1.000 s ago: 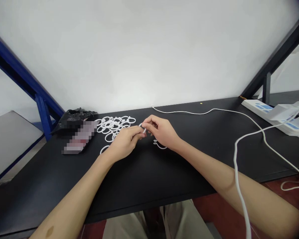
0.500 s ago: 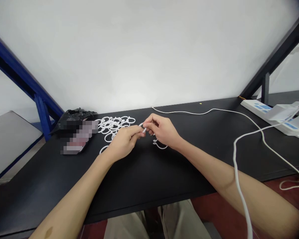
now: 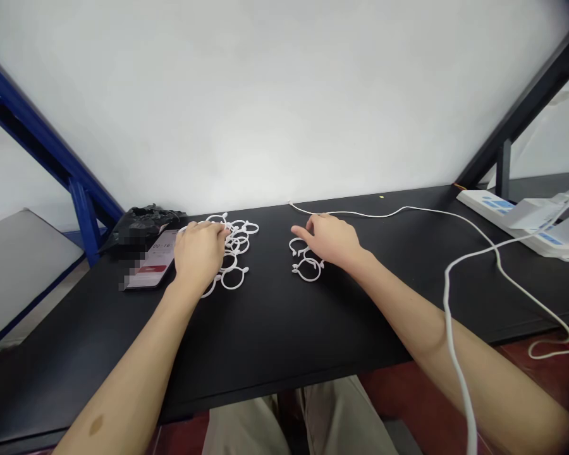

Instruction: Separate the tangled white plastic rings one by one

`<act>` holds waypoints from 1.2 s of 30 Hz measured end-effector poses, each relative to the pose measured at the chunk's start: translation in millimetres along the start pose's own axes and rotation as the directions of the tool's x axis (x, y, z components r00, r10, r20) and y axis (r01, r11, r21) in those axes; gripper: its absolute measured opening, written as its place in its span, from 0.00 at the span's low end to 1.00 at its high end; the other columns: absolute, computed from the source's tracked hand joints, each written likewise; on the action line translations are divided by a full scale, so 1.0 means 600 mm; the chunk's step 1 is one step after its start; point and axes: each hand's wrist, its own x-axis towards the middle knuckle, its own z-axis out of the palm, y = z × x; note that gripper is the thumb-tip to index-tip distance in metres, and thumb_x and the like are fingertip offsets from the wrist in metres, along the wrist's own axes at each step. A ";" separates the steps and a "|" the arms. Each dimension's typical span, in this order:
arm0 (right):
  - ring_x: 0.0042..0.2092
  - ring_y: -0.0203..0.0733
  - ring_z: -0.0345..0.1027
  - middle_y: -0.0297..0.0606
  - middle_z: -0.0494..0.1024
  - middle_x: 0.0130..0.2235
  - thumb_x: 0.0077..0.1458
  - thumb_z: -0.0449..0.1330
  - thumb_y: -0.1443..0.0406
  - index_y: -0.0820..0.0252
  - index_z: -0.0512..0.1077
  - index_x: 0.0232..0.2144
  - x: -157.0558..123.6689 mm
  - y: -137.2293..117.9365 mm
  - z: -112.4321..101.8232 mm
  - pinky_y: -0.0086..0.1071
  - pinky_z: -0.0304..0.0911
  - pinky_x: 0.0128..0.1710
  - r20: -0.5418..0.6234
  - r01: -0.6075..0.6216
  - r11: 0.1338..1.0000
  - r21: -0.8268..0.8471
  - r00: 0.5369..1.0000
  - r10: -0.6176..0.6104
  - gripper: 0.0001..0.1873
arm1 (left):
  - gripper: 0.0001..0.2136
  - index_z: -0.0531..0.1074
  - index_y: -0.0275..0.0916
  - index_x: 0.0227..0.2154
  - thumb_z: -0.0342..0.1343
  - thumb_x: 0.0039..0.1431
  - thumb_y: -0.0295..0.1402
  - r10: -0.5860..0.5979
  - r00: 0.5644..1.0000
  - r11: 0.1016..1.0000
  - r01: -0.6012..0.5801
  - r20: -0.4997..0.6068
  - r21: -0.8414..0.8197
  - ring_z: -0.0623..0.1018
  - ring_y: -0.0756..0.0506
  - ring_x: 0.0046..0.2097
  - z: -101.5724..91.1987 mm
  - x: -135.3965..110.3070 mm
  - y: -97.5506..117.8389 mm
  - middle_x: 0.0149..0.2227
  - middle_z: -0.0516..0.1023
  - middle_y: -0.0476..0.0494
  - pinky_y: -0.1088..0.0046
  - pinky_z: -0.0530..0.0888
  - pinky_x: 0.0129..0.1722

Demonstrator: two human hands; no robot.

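My left hand (image 3: pixel 200 253) is over a pile of white shower curtain rings (image 3: pixel 232 278) with small knobbed ends. Its fingertips come together on a white ring at the pile's right part, and the hand covers much of the heap. Further right, my right hand (image 3: pixel 332 240) is open, thumb stretched out to the left, above a smaller group of white rings (image 3: pixel 309 270). One ring in that group shows its two knobbed ends slightly apart. The right fingertips are hidden behind the hand.
A phone (image 3: pixel 154 265) lies left of the pile, before a crumpled black plastic bag (image 3: pixel 142 218). A white cable (image 3: pixel 448 303) crosses the right side, passing over my right forearm. White power strips (image 3: pixel 497 208) stand at the far right of the black table (image 3: pixel 265 341).
My hands have parted from holding a white ring together at the middle. The left moved left onto the pile; the right moved right over the smaller group and let go.
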 end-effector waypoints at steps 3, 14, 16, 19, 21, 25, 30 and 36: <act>0.38 0.49 0.71 0.46 0.77 0.38 0.55 0.54 0.42 0.59 0.73 0.33 0.001 0.005 0.007 0.38 0.62 0.35 0.102 0.020 1.000 -0.008 0.995 -0.019 0.27 | 0.16 0.78 0.38 0.35 0.45 0.64 0.38 -0.032 0.999 0.998 0.031 0.020 0.050 0.74 0.33 0.44 0.007 -0.002 -0.011 0.39 0.80 0.34 0.57 0.68 0.41; 0.29 0.37 0.67 0.37 0.77 0.29 0.57 0.59 0.59 0.58 0.71 0.26 0.000 -0.006 0.039 0.31 0.57 0.29 0.027 0.095 0.915 0.393 0.993 -0.114 0.11 | 0.13 0.76 0.41 0.41 0.49 0.63 0.39 0.129 0.985 0.948 -0.156 -0.112 -0.277 0.71 0.36 0.49 0.002 -0.006 0.019 0.43 0.75 0.38 0.57 0.68 0.50; 0.30 0.36 0.67 0.35 0.77 0.29 0.58 0.58 0.57 0.58 0.71 0.28 -0.003 -0.013 0.037 0.29 0.58 0.30 -0.007 0.140 0.858 0.494 0.987 -0.158 0.12 | 0.13 0.74 0.42 0.46 0.49 0.64 0.37 0.244 0.968 0.851 -0.246 -0.066 -0.463 0.72 0.41 0.47 -0.002 -0.010 0.036 0.48 0.74 0.41 0.61 0.70 0.49; 0.30 0.34 0.67 0.34 0.77 0.29 0.59 0.57 0.58 0.59 0.71 0.29 -0.011 -0.026 0.035 0.29 0.59 0.32 -0.062 0.247 0.763 0.597 0.963 -0.264 0.12 | 0.15 0.71 0.43 0.51 0.48 0.65 0.36 0.324 0.946 0.719 -0.250 -0.006 -0.649 0.74 0.47 0.37 -0.008 -0.017 0.058 0.48 0.75 0.43 0.68 0.72 0.39; 0.31 0.34 0.67 0.34 0.78 0.30 0.59 0.56 0.60 0.60 0.71 0.29 -0.018 -0.033 0.035 0.29 0.60 0.33 -0.085 0.318 0.714 0.624 0.936 -0.342 0.11 | 0.13 0.73 0.42 0.48 0.48 0.65 0.36 0.295 0.955 0.695 -0.214 0.001 -0.686 0.73 0.48 0.34 -0.012 -0.019 0.065 0.43 0.77 0.45 0.70 0.71 0.36; 0.31 0.34 0.67 0.34 0.77 0.30 0.60 0.56 0.62 0.60 0.71 0.29 -0.027 -0.041 0.034 0.29 0.59 0.33 -0.082 0.361 0.668 0.651 0.908 -0.411 0.10 | 0.08 0.75 0.42 0.39 0.52 0.63 0.36 0.227 0.974 0.678 -0.146 0.017 -0.721 0.73 0.49 0.32 -0.019 -0.018 0.068 0.36 0.79 0.48 0.72 0.70 0.34; 0.31 0.35 0.63 0.32 0.75 0.28 0.59 0.57 0.65 0.59 0.70 0.27 -0.029 -0.042 0.032 0.29 0.56 0.34 -0.113 0.431 0.735 0.523 0.890 -0.442 0.09 | 0.08 0.72 0.42 0.36 0.51 0.63 0.37 0.215 0.974 0.695 -0.104 0.067 -0.711 0.72 0.49 0.29 -0.018 -0.018 0.068 0.30 0.78 0.50 0.73 0.68 0.31; 0.33 0.35 0.66 0.33 0.77 0.33 0.65 0.48 0.61 0.58 0.72 0.39 -0.031 -0.043 0.023 0.30 0.58 0.36 -0.161 0.386 0.703 0.598 0.917 -0.366 0.14 | 0.08 0.69 0.41 0.33 0.49 0.64 0.38 0.097 0.990 0.740 0.000 0.106 -0.673 0.69 0.51 0.22 -0.013 -0.014 0.060 0.24 0.75 0.53 0.74 0.64 0.26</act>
